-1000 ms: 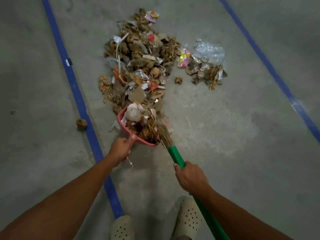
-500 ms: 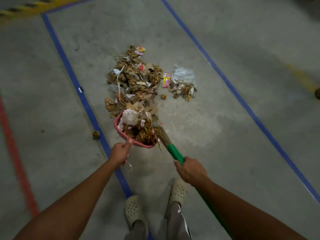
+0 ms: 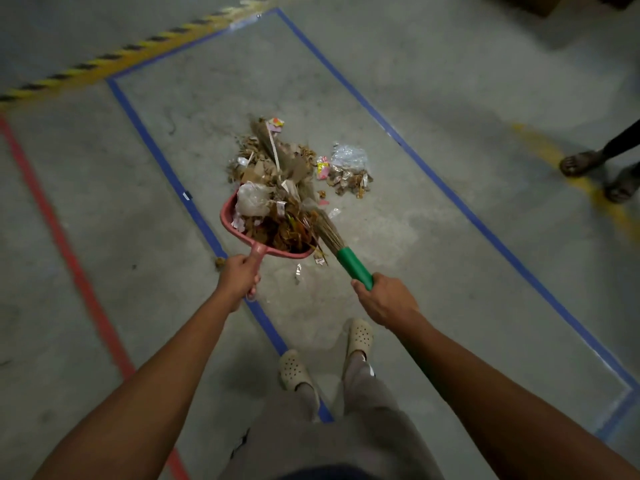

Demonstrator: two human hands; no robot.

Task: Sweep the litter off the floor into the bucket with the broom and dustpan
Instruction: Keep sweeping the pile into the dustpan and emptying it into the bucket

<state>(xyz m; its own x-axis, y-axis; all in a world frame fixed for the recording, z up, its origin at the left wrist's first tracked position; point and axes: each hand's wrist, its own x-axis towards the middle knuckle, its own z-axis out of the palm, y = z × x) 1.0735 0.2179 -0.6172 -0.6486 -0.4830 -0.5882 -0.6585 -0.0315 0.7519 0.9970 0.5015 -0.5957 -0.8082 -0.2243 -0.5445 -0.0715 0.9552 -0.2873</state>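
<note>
1. Head view, left hand (image 3: 239, 275): the arm is stretched forward and down, and the fingers are clenched round the handle of the pink plastic dustpan (image 3: 228, 220).
2. Dustpan: I see it held ahead of me, beside the blue tape line (image 3: 156, 147). It is heaped with brown leaves, paper scraps and a crumpled whitish bag (image 3: 252, 199). I cannot tell whether it touches the floor.
3. Right hand (image 3: 384, 299): the arm is extended forward with the back of the hand up. The fingers are wrapped round the green handle of the straw-bristled broom (image 3: 353, 263).
4. Broom: it slants forward and left from the right hand, with its bristles lying against the right side of the dustpan's load.
5. Main litter pile (image 3: 273, 157): it sits on the grey concrete floor (image 3: 433, 271), just beyond the dustpan. A smaller heap with a clear plastic bag (image 3: 349, 168) lies near its right side.
6. Surroundings: a red floor line (image 3: 52, 220) runs at the left and yellow-black striped tape (image 3: 114, 60) at the far left. My cream perforated clogs (image 3: 294, 370) are below, and another person's sandalled feet (image 3: 581, 162) are at the right edge.
</note>
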